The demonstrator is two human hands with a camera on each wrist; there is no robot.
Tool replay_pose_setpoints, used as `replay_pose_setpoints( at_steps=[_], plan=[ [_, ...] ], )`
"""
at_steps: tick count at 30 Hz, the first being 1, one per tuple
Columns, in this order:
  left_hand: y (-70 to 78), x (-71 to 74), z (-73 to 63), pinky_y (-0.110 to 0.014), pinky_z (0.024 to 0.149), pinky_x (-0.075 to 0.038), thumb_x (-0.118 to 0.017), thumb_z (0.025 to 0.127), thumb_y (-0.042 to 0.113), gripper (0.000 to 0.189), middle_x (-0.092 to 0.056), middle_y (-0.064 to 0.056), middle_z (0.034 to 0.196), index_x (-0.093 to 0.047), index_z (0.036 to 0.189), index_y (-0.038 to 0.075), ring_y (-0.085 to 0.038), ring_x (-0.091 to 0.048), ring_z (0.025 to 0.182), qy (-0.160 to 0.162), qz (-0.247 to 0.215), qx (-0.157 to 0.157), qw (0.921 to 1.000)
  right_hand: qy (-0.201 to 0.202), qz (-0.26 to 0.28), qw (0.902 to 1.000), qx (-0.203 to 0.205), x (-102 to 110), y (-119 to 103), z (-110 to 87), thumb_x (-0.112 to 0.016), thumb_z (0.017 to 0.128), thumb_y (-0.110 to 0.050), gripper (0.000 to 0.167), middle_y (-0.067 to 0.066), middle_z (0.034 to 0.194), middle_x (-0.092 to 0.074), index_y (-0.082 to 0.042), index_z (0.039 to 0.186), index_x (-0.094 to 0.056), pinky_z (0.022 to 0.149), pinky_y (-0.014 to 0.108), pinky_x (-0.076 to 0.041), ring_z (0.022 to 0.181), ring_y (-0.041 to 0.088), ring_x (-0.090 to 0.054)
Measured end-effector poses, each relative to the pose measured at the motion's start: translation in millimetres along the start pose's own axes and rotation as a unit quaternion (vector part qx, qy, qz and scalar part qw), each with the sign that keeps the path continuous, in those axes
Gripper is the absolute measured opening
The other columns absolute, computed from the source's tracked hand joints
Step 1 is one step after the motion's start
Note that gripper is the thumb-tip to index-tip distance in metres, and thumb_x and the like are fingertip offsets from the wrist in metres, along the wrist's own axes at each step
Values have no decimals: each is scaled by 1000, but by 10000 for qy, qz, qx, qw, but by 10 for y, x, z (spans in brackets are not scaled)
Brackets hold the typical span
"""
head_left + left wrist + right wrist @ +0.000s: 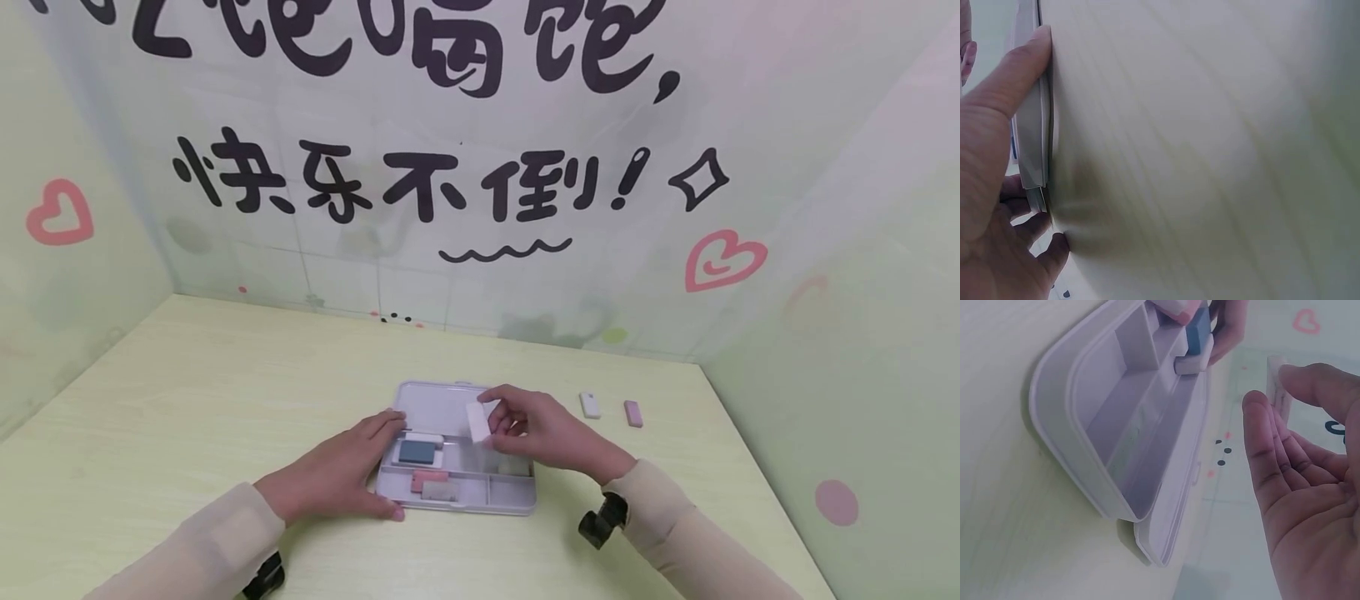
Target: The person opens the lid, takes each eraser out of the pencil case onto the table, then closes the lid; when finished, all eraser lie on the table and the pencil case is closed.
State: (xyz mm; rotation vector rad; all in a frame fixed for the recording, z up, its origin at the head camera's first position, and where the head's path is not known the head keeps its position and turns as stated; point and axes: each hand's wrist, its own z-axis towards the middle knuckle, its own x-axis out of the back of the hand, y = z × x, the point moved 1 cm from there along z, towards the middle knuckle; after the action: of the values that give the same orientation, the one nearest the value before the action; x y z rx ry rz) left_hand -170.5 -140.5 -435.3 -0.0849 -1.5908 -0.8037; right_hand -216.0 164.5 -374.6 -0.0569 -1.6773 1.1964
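An open pale lilac pencil case (512, 493) lies on the table, its lid (435, 406) folded back. My left hand (330, 473) holds its left end, thumb along the front wall, fingers around the side toward the hinge. Above the case, my right hand (551, 432) pinches a white block like an eraser (477, 422) between thumb and forefinger. In the back compartment sit a blue eraser-like block (417, 452) and white pieces against it. A pink block (429, 476) and a whitish one (440, 491) share the front left compartment. The right wrist view shows bare compartment floor near that end.
To the right of the case, a small white block (589, 405) and a pinkish-purple block (633, 413) lie on the wooden table (225, 375). Printed wall panels (360, 275) enclose the table at the back and both sides.
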Motion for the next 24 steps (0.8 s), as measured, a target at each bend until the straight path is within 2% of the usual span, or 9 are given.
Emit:
replay_pose_setpoints(
  at_steps=[12,20,24],
  plan=[
    [8,5,19,-57,120,-44,-88,73,64,117,-39,-17,166,-38,157,0,-40,-45,149,-100,-95,117,9998,219,265,9992,-191,37,100,-71,-80,93,-16,47,3,100,-71,-6,135,-61,84,21,-61,90,7,-67],
    [13,-3,4,-57,120,-43,-88,73,64,117,-39,-17,166,-38,157,-1,-40,-45,149,-98,-105,122,9998,142,460,9982,-358,94,274,-249,-77,95,-17,48,7,103,-71,-1,137,-59,91,23,-61,96,6,-67],
    [2,-8,8,-56,121,-43,-87,73,66,119,-39,-17,166,-38,157,-1,-39,-45,149,-97,-49,100,9999,235,397,9978,-481,181,392,-383,-77,95,-18,49,5,103,-71,-4,139,-59,90,23,-61,95,5,-68]
  ],
)
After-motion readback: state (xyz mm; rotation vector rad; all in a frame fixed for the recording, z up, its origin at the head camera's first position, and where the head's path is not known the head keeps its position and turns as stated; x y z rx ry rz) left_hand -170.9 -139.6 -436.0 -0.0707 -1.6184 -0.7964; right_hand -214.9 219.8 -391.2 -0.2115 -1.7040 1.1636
